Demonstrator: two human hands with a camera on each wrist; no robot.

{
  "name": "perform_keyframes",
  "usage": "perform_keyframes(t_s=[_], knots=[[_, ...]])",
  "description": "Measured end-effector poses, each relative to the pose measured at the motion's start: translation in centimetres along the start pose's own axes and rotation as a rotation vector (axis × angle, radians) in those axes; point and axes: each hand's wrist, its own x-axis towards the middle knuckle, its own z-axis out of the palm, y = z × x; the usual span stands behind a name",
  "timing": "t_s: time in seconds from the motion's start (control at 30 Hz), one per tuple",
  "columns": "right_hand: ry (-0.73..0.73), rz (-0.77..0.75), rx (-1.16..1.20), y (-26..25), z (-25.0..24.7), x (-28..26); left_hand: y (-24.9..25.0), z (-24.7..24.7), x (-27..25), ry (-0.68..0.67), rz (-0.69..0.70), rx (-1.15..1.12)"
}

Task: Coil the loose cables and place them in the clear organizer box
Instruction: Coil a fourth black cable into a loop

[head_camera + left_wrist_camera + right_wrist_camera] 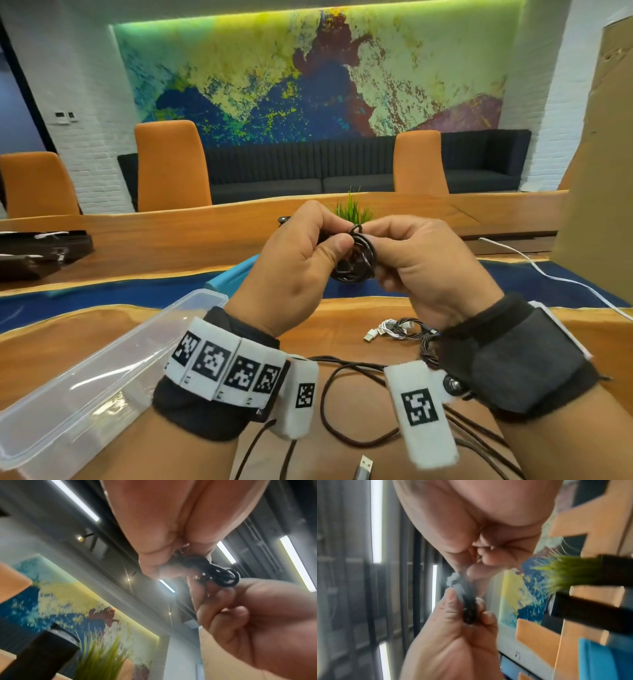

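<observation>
Both hands are raised above the wooden table [342,329], pinching one small black coiled cable [356,255] between them. The left hand [291,270] has its thumb and curled fingers clamped on the coil's left edge; the right hand [421,263] grips the right edge with bent fingers. The coil stands roughly upright, its flat face towards the head camera, one small loop sticking up at the top. Its cable ends are hidden by the fingers.

One clear plastic organizer box [85,377] lies open at the left. Loose black cables [342,404] trail under the wrists; their number is hard to tell. One white cable bundle [387,329] lies beside a dark bundle, partly hidden by the right wrist. Both wrist views are blurred.
</observation>
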Motion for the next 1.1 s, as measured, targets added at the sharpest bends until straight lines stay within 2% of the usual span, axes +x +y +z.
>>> perform_keyframes(t_s=[0.13,0.23,0.37,0.47,0.5,0.57,0.67,0.73,0.87,1.0,1.1], knots=[[-0.092,0.282,0.276,-0.2,-0.3,0.0,0.0,0.6,0.0,0.105,0.079,0.096],[-0.178,0.409,0.429,-0.5,-0.7,-0.1,-0.1,1.3,0.0,0.182,0.121,0.110],[-0.279,0.449,0.547,-0.6,-0.7,-0.2,-0.3,1.8,-0.1,0.278,0.150,0.172],[-0.370,0.400,0.623,-0.6,0.0,-0.6,-0.3,2.1,-0.1,0.319,0.175,0.187],[-0.390,0.356,0.592,-0.7,0.2,-0.7,-0.2,2.2,-0.1,0.311,0.186,0.179],[-0.360,0.274,0.380,-1.1,0.5,-1.0,-0.1,2.1,-0.1,0.263,0.205,0.183],[-0.205,0.175,-0.039,-1.4,0.1,-0.9,-0.5,1.8,-0.1,0.191,0.199,0.346],[-0.106,0.080,-0.226,-1.6,-0.1,-0.9,-0.8,1.5,-0.1,0.186,0.148,0.414],[-0.022,-0.127,-0.486,-1.4,-0.1,-0.9,-0.6,0.6,0.0,0.095,0.031,0.379],[0.048,-0.337,-0.763,-1.1,0.2,-0.9,0.0,-0.6,0.0,0.025,0.022,0.327],[0.081,-0.476,-0.829,-1.4,0.0,-0.9,-0.2,-1.0,0.1,-0.041,-0.030,0.230]])
